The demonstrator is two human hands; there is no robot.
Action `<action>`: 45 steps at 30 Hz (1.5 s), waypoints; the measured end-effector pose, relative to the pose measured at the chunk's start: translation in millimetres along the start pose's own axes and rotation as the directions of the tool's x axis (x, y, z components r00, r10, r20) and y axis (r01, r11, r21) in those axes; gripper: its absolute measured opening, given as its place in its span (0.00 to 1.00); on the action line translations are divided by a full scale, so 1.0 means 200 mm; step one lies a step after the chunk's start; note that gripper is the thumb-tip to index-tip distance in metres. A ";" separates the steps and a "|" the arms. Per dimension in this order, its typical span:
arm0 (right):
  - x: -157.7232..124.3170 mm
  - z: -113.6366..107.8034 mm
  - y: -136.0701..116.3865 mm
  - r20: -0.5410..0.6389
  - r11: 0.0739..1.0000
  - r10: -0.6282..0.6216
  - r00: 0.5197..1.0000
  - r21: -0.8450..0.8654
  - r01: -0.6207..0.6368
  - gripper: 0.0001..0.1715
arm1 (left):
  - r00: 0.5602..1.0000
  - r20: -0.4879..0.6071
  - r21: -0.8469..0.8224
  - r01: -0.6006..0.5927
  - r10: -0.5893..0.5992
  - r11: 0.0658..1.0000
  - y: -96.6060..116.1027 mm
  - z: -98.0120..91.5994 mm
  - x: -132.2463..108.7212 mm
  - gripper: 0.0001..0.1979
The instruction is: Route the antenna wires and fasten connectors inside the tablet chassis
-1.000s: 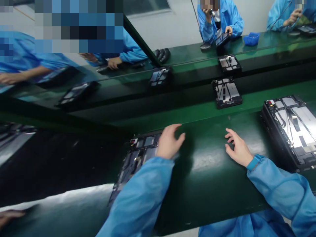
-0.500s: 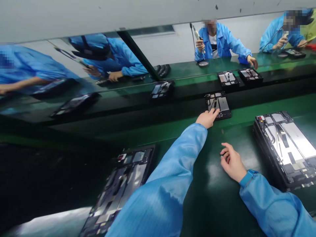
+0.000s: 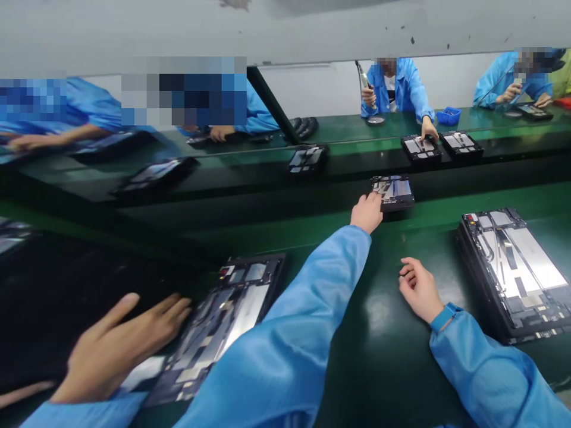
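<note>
My left hand [image 3: 367, 213] reaches far across the bench, its fingers over the left edge of an opened tablet [image 3: 397, 189]. The tablet's metal inner plate and thin ribbon cables face up, and it appears slightly tilted. My thumb is hidden. Above the green bench, my right hand [image 3: 420, 290] hangs with loosely curled fingers and nothing visible in it; a blue band circles the wrist. To its right lies a thick stack of opened tablets [image 3: 529, 249]. Left of my left sleeve is another opened tablet [image 3: 243, 297], partly covered by that sleeve.
A co-worker's hand [image 3: 125, 345] extends in from the lower left, beside the left tablet. Beyond the bench, more opened tablets [image 3: 307, 159] lie on a dark strip. Across it, a person in a blue jacket [image 3: 404, 83] touches one; a blue bin [image 3: 448, 115] stands nearby.
My left hand has shifted slightly left, onto the tablet's edge, and the tablet has tilted. A co-worker's hand has come in at lower left. The person opposite now touches a tablet.
</note>
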State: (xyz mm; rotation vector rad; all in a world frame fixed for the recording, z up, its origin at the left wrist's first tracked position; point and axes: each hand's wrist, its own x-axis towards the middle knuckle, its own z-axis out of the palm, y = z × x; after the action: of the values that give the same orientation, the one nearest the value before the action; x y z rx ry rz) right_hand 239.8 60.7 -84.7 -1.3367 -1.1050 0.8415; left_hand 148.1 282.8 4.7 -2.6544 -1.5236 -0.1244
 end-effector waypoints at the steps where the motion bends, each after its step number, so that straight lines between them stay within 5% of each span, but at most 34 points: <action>1: 0.01 -0.01 -0.01 -0.028 0.996 0.050 0.998 0.071 -0.048 0.22 | 1.000 -0.005 -0.011 -0.009 0.009 1.000 -0.02 -0.03 -0.05 0.28; 4: 0.06 -0.04 -0.04 -0.090 0.905 0.263 0.960 0.367 -0.214 0.27 | 0.997 -0.047 -0.065 -0.068 0.065 0.996 -0.07 -0.09 -0.33 0.31; 7: 0.10 -0.08 -0.09 -0.042 0.742 0.429 0.902 0.585 -0.326 0.35 | 0.985 -0.098 -0.127 -0.155 0.143 0.980 -0.07 -0.09 -0.75 0.36; 11: 0.07 -0.13 -0.17 0.083 0.744 0.444 0.892 0.520 -0.419 0.31 | 0.974 -0.076 -0.263 -0.228 0.215 0.937 0.03 -0.07 -1.30 0.37; 14: 0.00 -0.16 -0.22 0.146 0.800 0.429 0.891 0.398 -0.450 0.33 | 0.976 0.014 -0.471 -0.185 0.217 0.863 0.10 -0.12 -1.52 0.31; 17: -0.09 -0.19 -0.26 0.208 0.818 0.437 0.875 0.313 -0.483 0.36 | 0.993 0.064 -0.588 -0.046 0.103 0.808 0.11 -0.18 -1.56 0.24; 20: -0.20 -0.23 -0.28 0.269 0.830 0.449 0.852 0.229 -0.509 0.37 | 0.993 0.118 -0.462 0.064 -0.010 0.885 0.12 -0.22 -1.53 0.12; 24: -0.32 -0.29 -0.27 0.249 0.886 0.419 0.873 0.097 -0.453 0.35 | 0.956 0.285 -0.240 0.007 0.064 0.971 0.20 -0.26 -1.48 0.07; 32: -0.29 -0.41 -0.29 0.261 0.898 0.417 0.871 -0.269 -0.350 0.37 | 0.917 0.381 -0.194 -0.047 0.120 0.980 0.32 -0.32 -1.44 0.13; 34: -0.25 -0.44 -0.33 0.242 0.846 0.371 0.896 -0.487 -0.218 0.35 | 0.902 0.418 -0.195 -0.026 0.107 0.980 0.33 -0.32 -1.42 0.14; 37: -0.18 -0.44 -0.37 0.114 0.615 0.138 0.984 -0.788 0.005 0.34 | 0.883 0.452 -0.237 -0.016 0.125 0.971 0.33 -0.31 -1.39 0.14; 40: -0.11 -0.35 -0.39 0.120 0.463 -0.083 0.989 -0.875 0.145 0.30 | 0.867 0.479 -0.282 0.002 0.139 0.959 0.31 -0.32 -1.38 0.13; 45: 0.04 -0.08 -0.37 0.152 0.404 -0.056 0.987 -0.900 0.161 0.28 | 0.880 0.474 -0.331 0.177 0.002 0.927 0.27 -0.30 -1.43 0.09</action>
State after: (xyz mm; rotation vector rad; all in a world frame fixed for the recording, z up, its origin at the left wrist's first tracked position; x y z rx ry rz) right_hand 247.2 57.1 -9.4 -2.0972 -1.8567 0.1009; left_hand 49.8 4.0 31.1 -3.0683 -1.9298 0.2823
